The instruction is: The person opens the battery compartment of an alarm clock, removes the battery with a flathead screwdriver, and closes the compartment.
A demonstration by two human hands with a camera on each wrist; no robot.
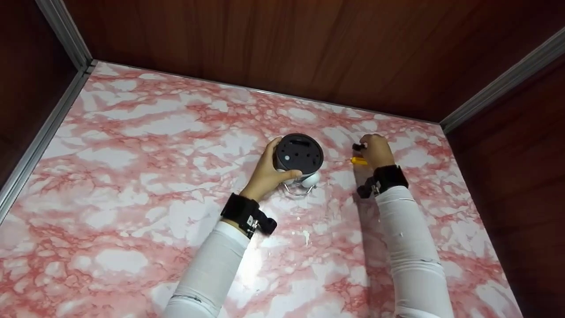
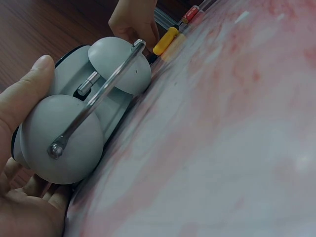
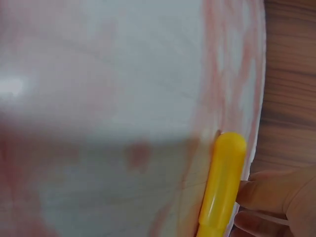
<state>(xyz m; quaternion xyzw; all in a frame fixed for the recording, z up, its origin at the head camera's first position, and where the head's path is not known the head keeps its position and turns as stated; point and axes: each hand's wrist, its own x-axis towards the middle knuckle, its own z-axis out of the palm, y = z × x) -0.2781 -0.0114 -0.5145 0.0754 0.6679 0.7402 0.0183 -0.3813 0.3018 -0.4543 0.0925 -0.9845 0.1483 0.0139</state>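
Note:
My left hand [image 1: 267, 172] grips a white twin-bell alarm clock [image 1: 298, 154], its black back facing up. A slot shows in that back. In the left wrist view, the clock's two round bells [image 2: 64, 138] and metal handle [image 2: 101, 94] point toward the camera. Over at the right, my right hand [image 1: 377, 149] pinches a small black piece [image 1: 358, 146] whose kind is unclear. Just beside those fingers lies a yellow tool handle [image 1: 359, 160], like a screwdriver's, on the table. The right wrist view shows the handle [image 3: 224, 182] close up, the hand [image 3: 281, 202] behind it.
A red cylinder [image 2: 190, 14], perhaps a battery, lies beyond the yellow handle. The table [image 1: 176, 221] has a pink-and-white marbled top. Dark wood panels [image 1: 265, 48] with metal edging stand behind it and at both sides.

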